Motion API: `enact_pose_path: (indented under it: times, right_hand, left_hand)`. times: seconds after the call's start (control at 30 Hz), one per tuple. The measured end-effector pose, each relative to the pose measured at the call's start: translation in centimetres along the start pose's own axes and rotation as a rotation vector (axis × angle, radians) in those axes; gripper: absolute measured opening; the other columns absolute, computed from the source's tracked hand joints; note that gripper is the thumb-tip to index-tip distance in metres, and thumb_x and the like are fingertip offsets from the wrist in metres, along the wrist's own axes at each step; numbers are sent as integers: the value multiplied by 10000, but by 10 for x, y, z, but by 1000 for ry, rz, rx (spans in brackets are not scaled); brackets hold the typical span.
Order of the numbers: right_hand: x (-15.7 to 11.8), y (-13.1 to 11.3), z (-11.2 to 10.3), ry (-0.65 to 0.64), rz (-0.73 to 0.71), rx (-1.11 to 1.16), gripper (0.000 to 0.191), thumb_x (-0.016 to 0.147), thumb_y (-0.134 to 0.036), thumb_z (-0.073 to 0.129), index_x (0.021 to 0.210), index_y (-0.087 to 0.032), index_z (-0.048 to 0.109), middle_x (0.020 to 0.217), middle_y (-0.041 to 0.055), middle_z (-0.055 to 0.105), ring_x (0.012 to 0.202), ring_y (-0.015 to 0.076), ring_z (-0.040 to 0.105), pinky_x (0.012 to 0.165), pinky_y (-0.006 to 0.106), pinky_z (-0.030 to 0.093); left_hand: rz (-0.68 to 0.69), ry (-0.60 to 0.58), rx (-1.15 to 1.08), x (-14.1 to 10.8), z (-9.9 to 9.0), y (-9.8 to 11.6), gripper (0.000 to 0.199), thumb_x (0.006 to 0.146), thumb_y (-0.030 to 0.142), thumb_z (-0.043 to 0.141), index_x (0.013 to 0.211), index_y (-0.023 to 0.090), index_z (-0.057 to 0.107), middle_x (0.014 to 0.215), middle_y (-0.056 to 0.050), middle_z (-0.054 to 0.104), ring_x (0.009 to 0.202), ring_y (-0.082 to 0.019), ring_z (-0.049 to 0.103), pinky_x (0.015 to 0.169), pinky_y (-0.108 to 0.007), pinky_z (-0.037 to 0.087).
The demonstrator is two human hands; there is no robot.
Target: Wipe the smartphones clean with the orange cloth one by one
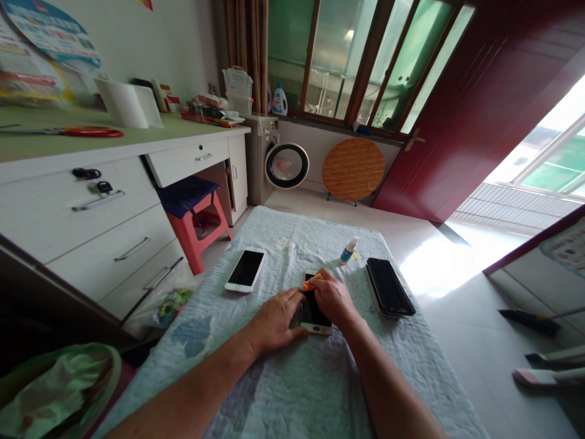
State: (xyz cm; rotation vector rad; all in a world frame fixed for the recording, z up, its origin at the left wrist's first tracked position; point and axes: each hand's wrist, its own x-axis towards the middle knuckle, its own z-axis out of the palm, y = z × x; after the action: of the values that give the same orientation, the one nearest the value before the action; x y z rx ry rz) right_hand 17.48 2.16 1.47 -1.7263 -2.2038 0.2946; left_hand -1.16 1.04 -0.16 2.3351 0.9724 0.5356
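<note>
A white-framed smartphone (pixel 315 314) with a dark screen lies face up on the cloth-covered table. My left hand (pixel 278 317) steadies it along its left side, fingertips near the upper part and thumb at the bottom corner. In my right hand (pixel 333 297) a small orange cloth (pixel 312 281) is pinched and pressed on the upper part of the screen. To the left lies a second white smartphone (pixel 245 270). A small spray bottle (pixel 348 250) stands behind my right hand. Farther right, a black smartphone (pixel 389 286) rests on top of another flat device.
A pale blue quilted cloth (pixel 292 238) covers the table. White drawers (pixel 114 244) and a red stool (pixel 194 225) stand at the left, with a waste bin (pixel 114 378) at lower left. Behind are an open washing machine (pixel 262 158) and a round wooden board (pixel 354 167).
</note>
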Motion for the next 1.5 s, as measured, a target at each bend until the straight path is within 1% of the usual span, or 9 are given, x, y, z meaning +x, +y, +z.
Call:
enact_pose_path:
  times: [0.2, 0.37, 0.6, 0.73, 0.93, 1.07, 1.17, 1.3, 1.5]
  right_hand:
    - [1, -1, 1, -12, 60, -52, 382, 885, -151, 382, 1045, -243, 717, 1063, 50, 610, 818, 142, 577, 754, 225, 407]
    - [1, -3, -1, -29, 74, -64, 383, 886, -155, 382, 1037, -250, 720, 1060, 49, 613, 805, 141, 577, 741, 225, 403]
    - [0, -1, -1, 0, 7, -17, 344, 841, -158, 437, 957, -238, 751, 971, 43, 619, 774, 138, 573, 718, 231, 401]
    - [-1, 1, 3, 16, -46, 15, 315, 829, -166, 466, 925, -230, 759, 926, 36, 622, 756, 131, 571, 700, 228, 397]
    - [-1, 2, 4, 12, -55, 25, 304, 840, -179, 467, 929, -228, 753, 933, 33, 618, 775, 132, 575, 710, 227, 401]
    - [0, 0, 4, 7, -8, 9, 358, 860, -166, 420, 997, -250, 740, 1014, 37, 617, 800, 134, 577, 734, 227, 403]
    - [2, -1, 5, -6, 38, -31, 375, 889, -182, 383, 1026, -252, 725, 1054, 43, 610, 780, 134, 572, 715, 228, 398]
    - [3, 1, 6, -24, 86, -86, 388, 898, -182, 366, 1076, -267, 700, 1086, 42, 596, 755, 133, 557, 689, 230, 383]
    - [5, 2, 3, -36, 121, -100, 399, 901, -189, 362, 1113, -274, 690, 1085, 50, 584, 804, 147, 553, 705, 235, 386]
  left_hand:
    - [6, 8, 2, 0, 2, -2, 545, 759, 447, 727, 1197, 190, 529, 1239, -106, 596, 1158, -303, 556, 1026, -428, 432]
    - [12, 10, 20, -1, 2, -2, 572, 746, 420, 741, 1219, 185, 521, 1266, -112, 586, 1177, -298, 547, 1048, -417, 414]
    - [22, 10, 6, 0, 4, -6, 559, 777, 482, 706, 1222, 199, 522, 1289, -116, 576, 1190, -305, 539, 1042, -435, 413]
    - [18, -8, 0, 0, 3, -4, 594, 773, 441, 719, 1274, 212, 497, 1306, -106, 564, 1208, -300, 524, 1056, -436, 400]
    - [8, -5, 1, 0, 1, -1, 605, 760, 417, 732, 1278, 213, 496, 1304, -101, 568, 1205, -294, 527, 1062, -437, 397]
    - [15, 4, 5, 0, 3, -3, 573, 769, 458, 715, 1241, 195, 522, 1300, -117, 571, 1206, -302, 532, 1058, -436, 404]
    - [10, -2, 24, 0, 3, -4, 567, 767, 468, 712, 1227, 187, 537, 1301, -123, 572, 1214, -311, 529, 1061, -439, 405]
    - [-7, -8, 45, 0, 1, -2, 568, 749, 432, 726, 1228, 186, 545, 1301, -118, 576, 1214, -310, 531, 1065, -434, 404]
    - [-20, -20, 42, 0, 1, -1, 603, 739, 395, 729, 1262, 170, 531, 1366, -132, 537, 1252, -313, 506, 1091, -428, 379]
